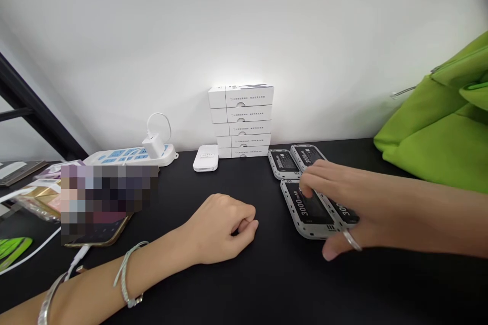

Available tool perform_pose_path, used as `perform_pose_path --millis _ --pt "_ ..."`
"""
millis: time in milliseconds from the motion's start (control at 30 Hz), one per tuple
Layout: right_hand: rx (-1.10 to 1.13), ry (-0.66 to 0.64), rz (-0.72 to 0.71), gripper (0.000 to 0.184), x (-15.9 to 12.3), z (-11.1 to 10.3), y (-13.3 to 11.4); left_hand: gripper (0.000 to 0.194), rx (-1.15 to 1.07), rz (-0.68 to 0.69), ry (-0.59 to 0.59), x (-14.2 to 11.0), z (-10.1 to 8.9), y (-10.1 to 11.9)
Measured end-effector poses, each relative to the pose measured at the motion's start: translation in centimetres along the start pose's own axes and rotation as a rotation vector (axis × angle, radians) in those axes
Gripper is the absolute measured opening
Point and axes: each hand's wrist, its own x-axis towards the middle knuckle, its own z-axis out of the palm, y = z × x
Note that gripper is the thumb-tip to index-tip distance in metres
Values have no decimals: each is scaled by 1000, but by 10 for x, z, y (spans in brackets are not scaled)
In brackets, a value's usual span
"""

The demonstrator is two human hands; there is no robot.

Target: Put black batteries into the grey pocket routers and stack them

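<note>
Left hand [224, 228], loosely curled, seemingly empty, sits low mid-table [244, 289] | right hand [339, 193], half-open, gripping nothing I can see, arches over four battery units [310, 208], contact unclear | units lie flat toward the back edge beside white boxes [247, 119], label-up, presumably for easy reading

Open black desk [274, 289] spans the near side, and a lane runs back between the left grip [224, 226] and four grey devices [309, 205], ending at a stack of white boxes [247, 127]. The right grip [353, 195] overhangs the devices, its forearm barring the front approach to a green bag [442, 137]. At left, a phone [109, 233] and power strip [170, 155] obstruct.
</note>
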Motion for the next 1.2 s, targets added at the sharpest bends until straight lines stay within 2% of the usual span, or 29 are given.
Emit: perform_pose_path --millis 100,167,333,367,467,533,700,833,1000,1100,1200 --pt "-9 -184 136 59 4 3 20 35 -7 7 4 -1 1 0" --pt "54 -240 181 63 6 7 21 35 -8 12 9 -1 1 -1" --pt "237 -221 104 74 8 19 -2 34 -40 7 34 -2 -3 3" --pt "277 -201 92 74 10 23 -9 38 -52 5 63 -2 -4 4" --pt "393 -135 64 67 16 34 -27 76 -90 35 151 -2 -5 5" --pt "424 -100 41 62 21 38 -35 86 -122 53 162 -3 -5 4" --pt "479 -143 18 62 31 29 -40 90 -187 -10 104 -3 -2 0" --pt "507 -212 74 57 37 16 -38 87 -191 -25 113 -4 1 -1" --pt "481 -182 66 53 54 17 -39 75 -206 -17 135 -5 3 -2" --pt "464 -185 40 51 66 18 -39 73 -220 -43 153 -5 3 -3" --pt "463 -172 -6 54 73 10 -35 73 -215 -85 190 -3 4 -5"
